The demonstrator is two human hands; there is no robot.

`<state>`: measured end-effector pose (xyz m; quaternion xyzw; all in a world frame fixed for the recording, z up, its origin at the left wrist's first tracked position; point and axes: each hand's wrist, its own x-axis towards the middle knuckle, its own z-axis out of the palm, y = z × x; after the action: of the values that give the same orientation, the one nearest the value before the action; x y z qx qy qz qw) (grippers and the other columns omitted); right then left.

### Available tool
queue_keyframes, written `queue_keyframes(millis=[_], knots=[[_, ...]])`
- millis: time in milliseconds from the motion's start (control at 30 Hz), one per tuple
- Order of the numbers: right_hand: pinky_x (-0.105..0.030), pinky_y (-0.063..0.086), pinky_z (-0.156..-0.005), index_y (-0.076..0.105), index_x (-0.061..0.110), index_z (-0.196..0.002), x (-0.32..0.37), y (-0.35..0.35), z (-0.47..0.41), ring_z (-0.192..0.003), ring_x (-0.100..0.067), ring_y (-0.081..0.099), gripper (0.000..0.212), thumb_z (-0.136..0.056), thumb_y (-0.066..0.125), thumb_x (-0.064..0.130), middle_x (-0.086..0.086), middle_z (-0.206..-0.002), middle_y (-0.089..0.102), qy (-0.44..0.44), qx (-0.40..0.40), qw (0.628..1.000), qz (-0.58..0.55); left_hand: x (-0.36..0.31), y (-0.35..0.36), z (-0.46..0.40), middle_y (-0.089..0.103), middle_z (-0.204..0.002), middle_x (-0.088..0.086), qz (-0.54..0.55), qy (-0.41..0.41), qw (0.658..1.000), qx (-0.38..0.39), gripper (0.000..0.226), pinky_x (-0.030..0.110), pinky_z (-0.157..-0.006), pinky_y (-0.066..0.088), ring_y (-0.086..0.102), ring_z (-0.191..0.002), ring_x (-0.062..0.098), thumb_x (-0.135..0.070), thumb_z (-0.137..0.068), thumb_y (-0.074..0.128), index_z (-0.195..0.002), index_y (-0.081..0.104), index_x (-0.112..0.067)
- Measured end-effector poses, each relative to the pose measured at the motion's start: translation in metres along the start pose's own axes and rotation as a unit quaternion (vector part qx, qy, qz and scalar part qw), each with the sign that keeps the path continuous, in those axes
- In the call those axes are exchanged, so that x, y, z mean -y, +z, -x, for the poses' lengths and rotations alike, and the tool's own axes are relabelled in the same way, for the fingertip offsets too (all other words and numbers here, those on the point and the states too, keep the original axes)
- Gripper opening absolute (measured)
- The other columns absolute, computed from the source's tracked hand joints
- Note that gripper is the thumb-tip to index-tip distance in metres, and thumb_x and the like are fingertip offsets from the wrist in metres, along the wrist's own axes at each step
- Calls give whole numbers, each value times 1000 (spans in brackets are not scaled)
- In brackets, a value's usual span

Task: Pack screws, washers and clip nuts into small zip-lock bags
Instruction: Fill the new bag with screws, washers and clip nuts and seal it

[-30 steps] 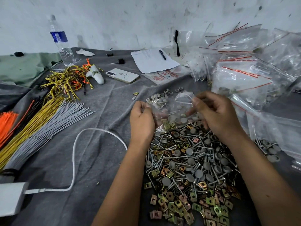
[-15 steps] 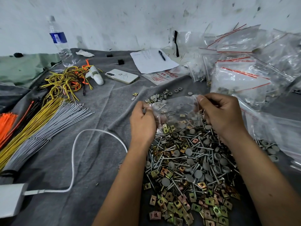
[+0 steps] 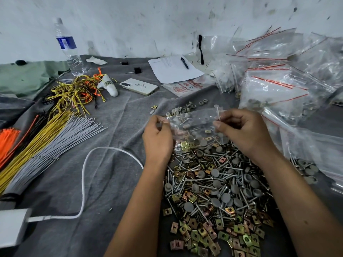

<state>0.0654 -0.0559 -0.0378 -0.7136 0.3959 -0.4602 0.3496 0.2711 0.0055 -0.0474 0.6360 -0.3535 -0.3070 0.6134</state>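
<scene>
A person's 2 hands hold a small zip-lock bag [image 3: 193, 125] stretched between them above a heap of hardware on a grey cloth-covered surface [image 3: 111, 173]. The left hand [image 3: 157, 138] pinches the bag's left edge, its grip clamped on the plastic; the right hand [image 3: 241, 130] pinches the right edge near the top, fingers curled on the film. Held taut this way, the bag likely has its mouth either being pressed closed or kept open for filling; which one cannot be told. A few screws and grey pieces show through the plastic. Directly below, toward 6 o'clock, lies the loose stock: screws [image 3: 200, 179], grey round washers [image 3: 216, 202] and brass-coloured clip nuts [image 3: 204, 236], kept within easy reach of both hands. More washers [image 3: 185, 108] sit just past the bag at 12 o'clock. Filled bags with red seal lines [image 3: 274, 91] pile at 2 o'clock, apparently stacked aside as finished work. A phone [image 3: 139, 86] and a water bottle [image 3: 68, 49] rest toward 10 and 11 o'clock.
</scene>
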Motion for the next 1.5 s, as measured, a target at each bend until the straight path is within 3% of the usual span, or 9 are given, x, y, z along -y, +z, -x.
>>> queue_keyframes(millis=[167, 300, 400, 533, 733, 967, 1200, 1400, 1500], knots=[[-11, 50, -64, 72, 39, -86, 0, -7, 0, -75, 4, 68, 6, -87, 77, 35, 21, -80, 72, -51, 4, 994, 93, 3, -4, -6, 72, -87, 6, -59, 47, 993, -92, 12, 43, -66, 58, 71, -75, 27, -24, -108, 51, -98, 58, -23], [-19, 38, -69, 74, 40, -81, -2, -17, 1, -84, 6, 60, 14, -75, 82, 50, 23, -84, 66, -77, 157, 948, 264, 3, -8, -8, 69, -94, -4, -125, 92, 979, -132, 15, 18, -66, 48, 63, -78, -2, -30, -109, 47, -109, 61, -25], [-20, 35, -70, 75, 38, -86, -4, -24, 0, -89, 7, 53, 22, -72, 87, 50, 19, -93, 58, -32, 222, 933, 282, 0, -8, -6, 66, -110, 1, -138, 95, 971, -168, 20, 42, -93, 51, 61, -104, 19, -29, -108, 46, -115, 62, -19], [-18, 34, -71, 73, 38, -88, -3, -26, -1, -91, 6, 49, 18, -77, 85, 45, 17, -96, 54, -18, 230, 927, 295, -6, -8, -2, 65, -103, 2, -101, 122, 961, -229, 14, 46, -91, 51, 60, -99, 23, -24, -105, 50, -103, 61, -17], [-31, 38, -76, 70, 21, -87, -3, -19, -3, -92, -14, 51, 19, -91, 72, 39, 6, -92, 55, -30, 165, 934, 316, -7, 17, 14, 63, -83, -12, -153, 235, 957, -70, 8, 27, -66, 48, 59, -77, 5, -17, -98, 59, -93, 59, -23], [-26, 43, -62, 68, 18, -93, 2, 2, 0, -75, -7, 62, 12, -100, 62, 26, 7, -81, 67, -46, 59, 972, 224, 3, 28, 16, 66, -77, -5, -165, 243, 955, 45, 3, 46, -66, 53, 64, -72, 13, -16, -95, 60, -94, 63, -16], [-11, 45, -59, 63, 30, -90, 10, 11, 4, -66, 3, 61, 21, -105, 54, 19, 17, -77, 67, -35, 91, 995, 9, -1, 27, 19, 67, -78, -8, -159, 200, 963, 83, 35, 31, -60, 57, 66, -69, 7, -55, -88, 72, -96, 63, -22], [-12, 48, -57, 69, 23, -90, 9, 12, 4, -66, 0, 67, 14, -98, 66, 13, 3, -83, 76, -13, 103, 993, -59, -2, 26, 20, 66, -70, -6, -182, 221, 952, 107, 17, 38, -55, 55, 63, -62, 11, -32, -85, 78, -84, 64, -22], [-22, 57, -76, 74, 20, -91, 7, 12, 3, -85, -9, 74, 11, -88, 78, 11, 3, -89, 78, -35, 93, 995, -29, -1, 25, 19, 65, -66, -5, -193, 231, 949, 98, 9, 40, -56, 53, 61, -61, 12, -20, -84, 72, -79, 65, -19]])
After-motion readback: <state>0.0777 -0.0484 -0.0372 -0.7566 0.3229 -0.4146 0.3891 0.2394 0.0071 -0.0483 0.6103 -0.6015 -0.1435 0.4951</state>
